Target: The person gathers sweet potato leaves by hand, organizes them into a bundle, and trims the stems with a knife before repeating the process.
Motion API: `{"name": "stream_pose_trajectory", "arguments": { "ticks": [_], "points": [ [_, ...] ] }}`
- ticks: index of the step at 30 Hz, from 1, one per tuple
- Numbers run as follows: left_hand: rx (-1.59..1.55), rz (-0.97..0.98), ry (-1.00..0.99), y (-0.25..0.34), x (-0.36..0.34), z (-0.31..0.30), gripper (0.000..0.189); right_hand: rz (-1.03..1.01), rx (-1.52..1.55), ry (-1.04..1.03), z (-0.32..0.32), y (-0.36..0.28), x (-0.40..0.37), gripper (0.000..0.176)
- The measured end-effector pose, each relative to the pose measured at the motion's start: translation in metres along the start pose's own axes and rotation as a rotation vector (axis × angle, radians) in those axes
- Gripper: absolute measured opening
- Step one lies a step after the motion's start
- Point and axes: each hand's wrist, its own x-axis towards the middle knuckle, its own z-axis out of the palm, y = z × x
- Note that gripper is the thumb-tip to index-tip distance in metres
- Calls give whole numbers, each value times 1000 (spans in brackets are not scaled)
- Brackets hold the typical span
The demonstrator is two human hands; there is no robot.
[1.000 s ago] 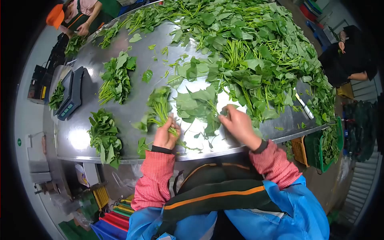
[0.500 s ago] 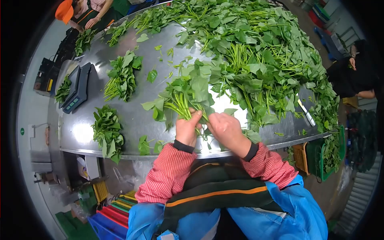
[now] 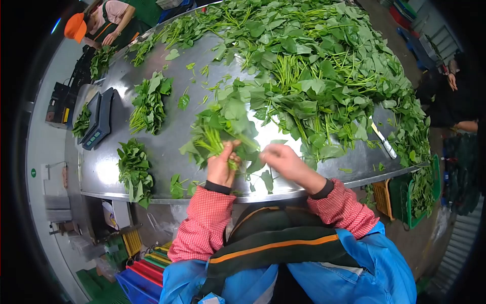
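My left hand (image 3: 221, 166) is closed around the stems of a bunch of leafy greens (image 3: 212, 133), its leaves pointing away from me over the metal table (image 3: 172, 119). Just right of it, my right hand (image 3: 289, 163) has its fingers curled together, slightly smeared by motion. Whether a stem or leaf is between those fingers is hidden. A loose leaf (image 3: 267, 180) shows below the right fingertips. Beyond both hands spreads a large heap of the same greens (image 3: 324, 71).
Two bunches, one farther off (image 3: 150, 104) and one nearer (image 3: 134, 172), lie at left. Beside them stands a digital scale (image 3: 98, 121) with greens. A white-handled knife (image 3: 385, 139) lies at right. A person in an orange cap (image 3: 76, 28) works far left; green crates (image 3: 412, 197) stand below right.
My left hand has moved slightly left with the bunch. The right hand has come away from it, leaving a gap between them. The view has shifted slightly.
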Motion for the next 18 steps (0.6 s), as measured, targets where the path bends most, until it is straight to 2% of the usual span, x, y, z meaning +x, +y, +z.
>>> {"name": "stream_pose_trajectory", "arguments": {
  "ticks": [1, 2, 3, 5, 6, 7, 9, 10, 12, 14, 15, 16, 17, 18],
  "points": [
    [28, 20, 50, 1, 0, -6, 7, -10, 111, 76, -6, -1, 1, 34],
    [32, 33, 105, 1, -3, -10, 9, 88, 286, 99, -18, 6, 4, 31],
    [39, 45, 157, 2, -7, -13, 11, 24, -19, 169, -19, 8, 3, 30],
    [93, 76, 124, -4, -21, -19, 8, -97, -626, 305, -14, 7, -6, 27],
    [110, 83, 140, -6, -32, -7, 9, -89, -655, 341, -8, 5, -5, 25],
    [123, 91, 159, -10, -40, 5, 9, -175, -720, 358, -2, 3, -3, 25],
    [56, 54, 69, -25, -49, 21, 11, -338, -838, 382, 13, 3, -6, 25],
    [74, 29, 34, -32, -48, 17, 13, -386, -931, 293, 18, 10, -5, 25],
    [133, 32, -14, -44, -36, 10, 12, -461, -892, 81, 21, 16, -12, 24],
    [5, -65, 103, -38, -32, 5, 10, -523, -796, -89, 10, 8, -17, 22],
    [-56, -115, 162, -32, -29, -2, 9, -469, -857, 54, -4, 10, -15, 21],
    [-104, -116, 40, -34, -22, -27, 8, -415, -914, 198, -21, 17, -11, 22],
    [-186, -126, 145, -31, -26, -20, 9, -361, -968, 341, -38, 23, -6, 22],
    [-206, -158, 134, -35, -25, -22, 9, -287, -1094, 429, -56, 31, 3, 19]
  ]
}}
